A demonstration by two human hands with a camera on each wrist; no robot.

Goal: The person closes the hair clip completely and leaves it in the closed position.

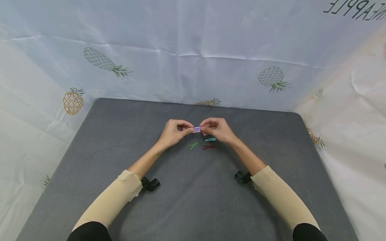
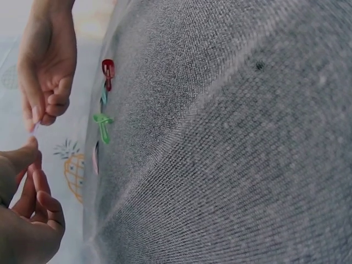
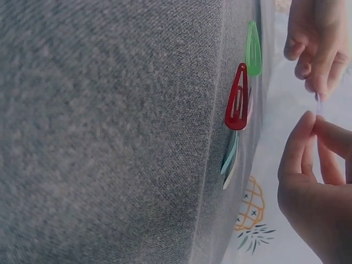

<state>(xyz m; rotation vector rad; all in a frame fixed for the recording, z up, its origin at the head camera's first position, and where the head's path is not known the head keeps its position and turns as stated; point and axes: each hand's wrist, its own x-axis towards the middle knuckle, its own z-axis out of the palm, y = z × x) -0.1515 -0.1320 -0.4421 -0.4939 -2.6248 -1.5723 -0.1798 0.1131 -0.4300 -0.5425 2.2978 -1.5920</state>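
Note:
In the head view my left hand (image 1: 174, 133) and right hand (image 1: 221, 130) meet over the far middle of the table. Between them is a small shiny purple hair clip (image 1: 197, 129), held just above the cloth. My left thumb and fingers pinch one end and my right fingertips pinch the other, so both ends are hidden. Below the hands lie a green snap hair clip (image 3: 253, 52), a red one (image 3: 237, 104) and a teal one (image 1: 210, 139). A pale pinkish clip (image 2: 96, 158) shows edge-on in the left wrist view.
A grey cloth (image 1: 193, 201) covers the table. White fabric with pineapple prints (image 1: 99, 58) hangs behind its far edge and at both sides. Black wrist mounts (image 1: 150, 184) sit at the cream sleeves (image 1: 111, 197).

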